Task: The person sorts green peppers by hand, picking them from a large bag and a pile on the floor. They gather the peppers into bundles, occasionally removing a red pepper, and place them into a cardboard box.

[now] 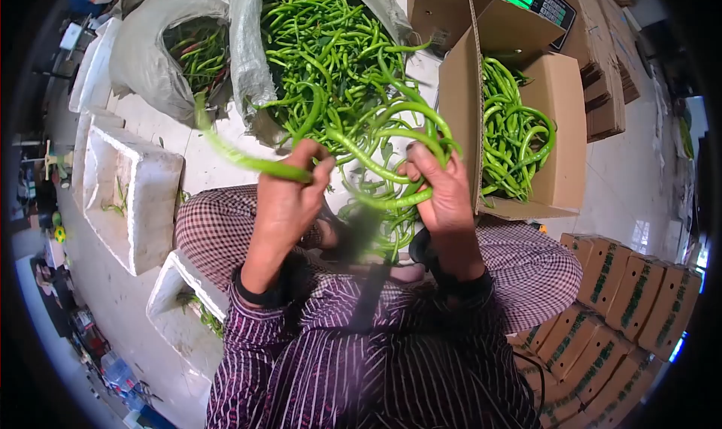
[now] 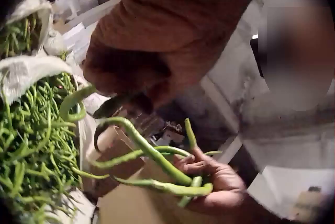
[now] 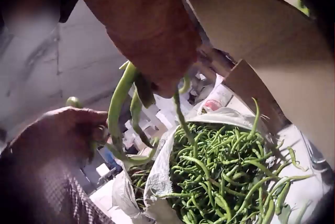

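Observation:
In the head view my left hand (image 1: 288,192) grips a long green chili pepper (image 1: 252,162) that sticks out to the left, its far end blurred. My right hand (image 1: 449,196) holds several long, curved green chili peppers (image 1: 365,154) in a loose bunch, level with the left hand. The left wrist view shows this bunch (image 2: 152,153) fanning out from the curled right fingers. In the right wrist view some peppers (image 3: 119,98) hang below the right hand (image 3: 157,41), whose fingertips are hidden there. Beyond both hands lies a big heap of green chili peppers (image 1: 323,38) in an opened white sack.
On the right stands a cardboard box (image 1: 556,128) partly filled with green peppers, a scale (image 1: 530,0) behind it. A smaller sack (image 1: 139,60) of peppers and white foam boxes (image 1: 150,203) are at left. Stacked cartons (image 1: 609,278) stand lower right.

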Action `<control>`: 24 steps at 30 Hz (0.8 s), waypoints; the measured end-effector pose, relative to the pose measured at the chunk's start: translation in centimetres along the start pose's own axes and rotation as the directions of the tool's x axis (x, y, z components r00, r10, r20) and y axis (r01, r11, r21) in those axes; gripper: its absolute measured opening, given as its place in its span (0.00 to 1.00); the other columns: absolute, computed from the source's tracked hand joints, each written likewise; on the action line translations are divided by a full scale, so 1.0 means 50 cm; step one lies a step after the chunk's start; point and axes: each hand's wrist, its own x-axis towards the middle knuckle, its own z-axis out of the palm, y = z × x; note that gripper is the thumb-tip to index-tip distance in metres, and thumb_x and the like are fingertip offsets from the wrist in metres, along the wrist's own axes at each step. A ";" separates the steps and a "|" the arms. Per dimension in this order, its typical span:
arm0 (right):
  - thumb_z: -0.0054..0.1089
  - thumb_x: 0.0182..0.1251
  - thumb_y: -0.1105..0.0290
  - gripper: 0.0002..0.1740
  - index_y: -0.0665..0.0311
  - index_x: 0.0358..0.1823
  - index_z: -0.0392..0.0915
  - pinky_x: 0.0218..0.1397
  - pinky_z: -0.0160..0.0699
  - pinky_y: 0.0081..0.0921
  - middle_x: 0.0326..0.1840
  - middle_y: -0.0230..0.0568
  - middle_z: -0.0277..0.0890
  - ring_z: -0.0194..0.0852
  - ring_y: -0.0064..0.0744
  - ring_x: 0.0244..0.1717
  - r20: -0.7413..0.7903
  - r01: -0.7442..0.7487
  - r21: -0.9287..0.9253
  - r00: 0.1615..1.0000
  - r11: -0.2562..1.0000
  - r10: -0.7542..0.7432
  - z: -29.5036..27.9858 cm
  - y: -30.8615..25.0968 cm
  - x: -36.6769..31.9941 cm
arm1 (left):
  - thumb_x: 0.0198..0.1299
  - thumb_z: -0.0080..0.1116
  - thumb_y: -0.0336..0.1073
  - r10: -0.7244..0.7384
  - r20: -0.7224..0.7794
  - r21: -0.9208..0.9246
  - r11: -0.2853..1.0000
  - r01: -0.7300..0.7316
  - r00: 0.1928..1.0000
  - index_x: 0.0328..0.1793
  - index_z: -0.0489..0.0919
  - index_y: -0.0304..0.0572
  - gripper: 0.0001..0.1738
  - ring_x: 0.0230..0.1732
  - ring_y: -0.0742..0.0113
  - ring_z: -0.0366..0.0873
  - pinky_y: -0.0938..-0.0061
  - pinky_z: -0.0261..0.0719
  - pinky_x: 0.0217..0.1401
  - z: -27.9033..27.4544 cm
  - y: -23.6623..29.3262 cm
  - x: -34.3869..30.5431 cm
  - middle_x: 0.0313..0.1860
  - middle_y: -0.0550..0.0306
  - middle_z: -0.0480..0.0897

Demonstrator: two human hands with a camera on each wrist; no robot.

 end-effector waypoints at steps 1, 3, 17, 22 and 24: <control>0.66 0.61 0.73 0.23 0.63 0.58 0.70 0.42 0.75 0.24 0.37 0.33 0.73 0.72 0.24 0.37 0.006 -0.006 0.002 1.000 1.000 0.006 0.015 0.002 -0.009 | 0.63 0.58 0.37 0.181 -0.005 0.225 0.959 -0.175 0.984 0.38 0.78 0.40 0.08 0.16 0.62 0.73 0.68 0.70 0.21 0.006 0.006 0.003 0.16 0.52 0.75; 0.70 0.58 0.71 0.28 0.63 0.59 0.68 0.43 0.75 0.22 0.41 0.33 0.73 0.72 0.23 0.39 0.106 -0.048 -0.183 0.992 0.982 0.069 0.040 0.003 -0.020 | 0.58 0.64 0.40 0.210 0.117 0.564 0.790 -0.239 0.971 0.35 0.80 0.42 0.10 0.20 0.49 0.79 0.61 0.76 0.24 0.024 0.001 0.008 0.19 0.45 0.78; 0.65 0.63 0.70 0.14 0.64 0.49 0.77 0.35 0.73 0.17 0.40 0.34 0.77 0.71 0.20 0.34 -0.150 -0.369 -0.026 0.920 0.929 0.362 -0.026 0.034 -0.029 | 0.66 0.55 0.31 0.129 0.048 0.207 0.969 -0.136 0.991 0.49 0.78 0.28 0.12 0.24 0.67 0.80 0.73 0.78 0.28 -0.064 0.015 0.008 0.30 0.50 0.84; 0.63 0.67 0.67 0.19 0.67 0.55 0.72 0.40 0.77 0.22 0.48 0.47 0.78 0.78 0.30 0.44 0.011 -0.437 0.253 0.894 0.863 0.449 -0.079 0.128 -0.006 | 0.73 0.45 0.33 -0.062 -0.015 -0.407 0.912 0.051 0.998 0.51 0.77 0.29 0.14 0.22 0.75 0.75 0.81 0.75 0.28 -0.107 0.112 -0.043 0.26 0.58 0.78; 0.61 0.68 0.67 0.23 0.68 0.61 0.67 0.49 0.79 0.27 0.57 0.53 0.76 0.76 0.40 0.57 0.129 -0.483 0.424 0.870 0.766 0.477 -0.079 0.158 -0.007 | 0.74 0.42 0.35 -0.037 0.001 -0.630 0.776 0.029 0.999 0.52 0.75 0.29 0.15 0.21 0.77 0.71 0.82 0.74 0.31 -0.098 0.121 -0.063 0.23 0.61 0.74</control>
